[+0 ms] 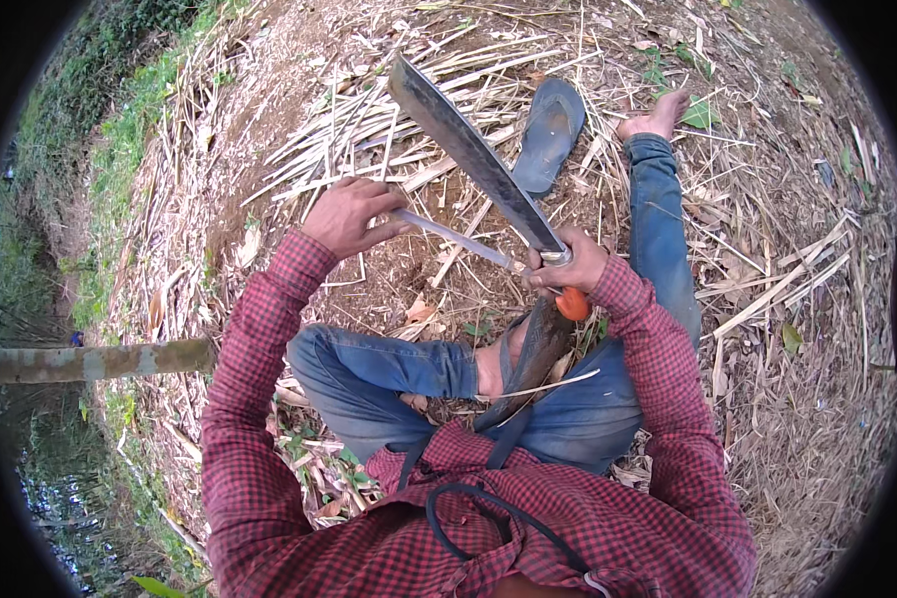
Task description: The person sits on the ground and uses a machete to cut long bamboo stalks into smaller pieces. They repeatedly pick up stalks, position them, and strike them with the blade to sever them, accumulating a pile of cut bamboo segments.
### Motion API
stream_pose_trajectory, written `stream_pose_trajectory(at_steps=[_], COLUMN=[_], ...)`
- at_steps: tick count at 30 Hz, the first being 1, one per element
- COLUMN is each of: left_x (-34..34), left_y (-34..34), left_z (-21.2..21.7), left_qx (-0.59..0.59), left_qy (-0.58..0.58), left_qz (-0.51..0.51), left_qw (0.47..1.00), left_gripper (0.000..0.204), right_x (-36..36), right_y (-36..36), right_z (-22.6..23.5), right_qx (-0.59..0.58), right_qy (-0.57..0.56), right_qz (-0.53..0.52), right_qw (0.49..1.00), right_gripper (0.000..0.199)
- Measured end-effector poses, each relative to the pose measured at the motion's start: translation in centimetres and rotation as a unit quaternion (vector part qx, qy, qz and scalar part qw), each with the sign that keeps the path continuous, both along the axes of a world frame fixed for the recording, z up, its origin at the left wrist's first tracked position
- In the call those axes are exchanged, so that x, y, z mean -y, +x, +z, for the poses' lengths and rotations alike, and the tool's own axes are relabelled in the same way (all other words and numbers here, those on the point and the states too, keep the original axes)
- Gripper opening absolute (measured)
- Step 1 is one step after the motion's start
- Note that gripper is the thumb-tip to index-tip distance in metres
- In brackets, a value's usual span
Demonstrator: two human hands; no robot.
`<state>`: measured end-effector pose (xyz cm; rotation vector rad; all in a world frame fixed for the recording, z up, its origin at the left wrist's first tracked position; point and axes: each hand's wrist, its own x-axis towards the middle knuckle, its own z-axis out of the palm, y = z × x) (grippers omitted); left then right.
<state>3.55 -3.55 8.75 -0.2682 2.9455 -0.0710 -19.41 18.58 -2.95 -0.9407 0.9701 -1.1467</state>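
My right hand (578, 263) is closed round the orange handle (572, 304) of a machete. Its long dark blade (473, 157) slants up and to the left, away from me. A thin pale strip (458, 237), perhaps split bamboo or cane, runs between my two hands below the blade. Its left end is pinched by my left hand (354, 216), fingers bent over it. The other end meets the fingers of my right hand by the base of the blade. Under the handle, a dark, thick, log-like piece (543, 344) lies between my legs.
Many split strips (339, 149) lie heaped on the ground ahead, with a dark sandal (550, 135) beside them. More strips (787, 274) lie to the right. My bare foot (656, 117) stretches out ahead. A thin trunk (100, 361) stands at the left, near green plants (120, 189).
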Motion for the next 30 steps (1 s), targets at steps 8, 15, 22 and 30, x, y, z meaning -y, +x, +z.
stream_pose_trajectory(at_steps=[8,15,22,30], left_x=[-1.8,-9.2,-13.1,-15.1], left_y=[7.9,6.7,4.8,4.1], left_z=[-5.2,-6.5,-6.0,-4.1], left_qx=[-0.041,-0.161,-0.206,-0.24], left_qy=[0.256,0.68,0.743,0.718], left_qz=[0.284,0.455,0.459,0.486], left_qw=[0.923,0.552,0.441,0.437], left_gripper=[0.028,0.014,0.015,0.014], right_x=[0.3,0.2,0.0,0.4], right_y=[-2.1,-0.1,4.2,3.6], right_z=[-0.1,-2.0,-1.7,-1.7], right_qx=[-0.51,-0.584,-0.611,-0.617], right_qy=[0.051,-0.079,-0.142,-0.148], right_qz=[-0.231,-0.268,-0.067,-0.119], right_qw=[0.827,0.762,0.776,0.764], right_gripper=[0.034,0.032,0.039,0.038])
